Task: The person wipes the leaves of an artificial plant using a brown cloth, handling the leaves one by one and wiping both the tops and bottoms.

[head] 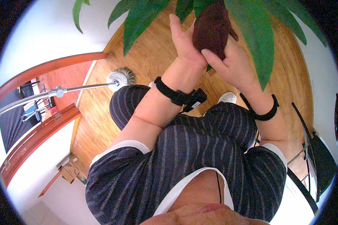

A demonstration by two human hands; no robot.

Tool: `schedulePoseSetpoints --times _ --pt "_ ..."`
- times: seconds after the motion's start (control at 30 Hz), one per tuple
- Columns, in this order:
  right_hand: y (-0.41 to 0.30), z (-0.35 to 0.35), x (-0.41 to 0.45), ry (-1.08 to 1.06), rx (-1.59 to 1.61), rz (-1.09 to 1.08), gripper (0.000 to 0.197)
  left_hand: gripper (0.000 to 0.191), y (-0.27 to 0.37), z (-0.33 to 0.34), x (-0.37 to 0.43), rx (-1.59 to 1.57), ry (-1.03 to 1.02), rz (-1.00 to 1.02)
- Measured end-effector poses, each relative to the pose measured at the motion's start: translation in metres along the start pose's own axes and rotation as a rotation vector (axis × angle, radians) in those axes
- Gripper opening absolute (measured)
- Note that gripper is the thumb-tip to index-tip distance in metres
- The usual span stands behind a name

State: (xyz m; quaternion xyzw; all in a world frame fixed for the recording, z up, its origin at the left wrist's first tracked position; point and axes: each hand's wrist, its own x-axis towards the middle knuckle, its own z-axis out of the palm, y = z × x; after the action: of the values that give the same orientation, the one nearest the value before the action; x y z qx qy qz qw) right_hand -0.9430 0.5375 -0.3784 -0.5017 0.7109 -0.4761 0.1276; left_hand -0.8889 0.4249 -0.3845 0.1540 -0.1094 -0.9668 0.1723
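Broad green leaves (263, 47) of a plant hang across the top of the view. Between my hands is a dark brown cloth (211, 29), and a small green leaf tip (209, 68) shows below it. My right hand (238, 63) grips the cloth's lower right side, thumb pointing left. Palm up, my left hand (187, 45) touches the cloth's left edge. Its thumb stands away from the cloth, and its other fingers are mostly hidden behind it. Each wrist wears a black band; a small black device (195, 99) is on the left one.
A mop (121, 78) with a round white head and grey strands stands on the wood floor (146, 53) at left. Beyond it is a reddish door frame (50, 63). Cardboard boxes (69, 171) sit lower left. Black-framed furniture (322, 166) stands right. My white shoe (227, 97) is below the hands.
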Motion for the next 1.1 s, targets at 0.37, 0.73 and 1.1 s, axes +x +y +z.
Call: schedulePoseSetpoints --times 0.37,0.73,1.1 --pt "0.004 -0.015 -0.042 -0.364 -0.008 -0.100 0.036 0.090 0.007 0.013 0.001 -0.064 -0.286 -0.091" --pt "0.114 -0.048 -0.095 -0.137 -0.075 0.381 0.042 0.085 0.019 0.009 0.007 -0.021 -0.203 -0.072" --pt "0.099 -0.125 -0.115 0.526 0.839 0.472 0.054 0.057 0.039 0.030 -0.027 1.502 -0.173 0.448"
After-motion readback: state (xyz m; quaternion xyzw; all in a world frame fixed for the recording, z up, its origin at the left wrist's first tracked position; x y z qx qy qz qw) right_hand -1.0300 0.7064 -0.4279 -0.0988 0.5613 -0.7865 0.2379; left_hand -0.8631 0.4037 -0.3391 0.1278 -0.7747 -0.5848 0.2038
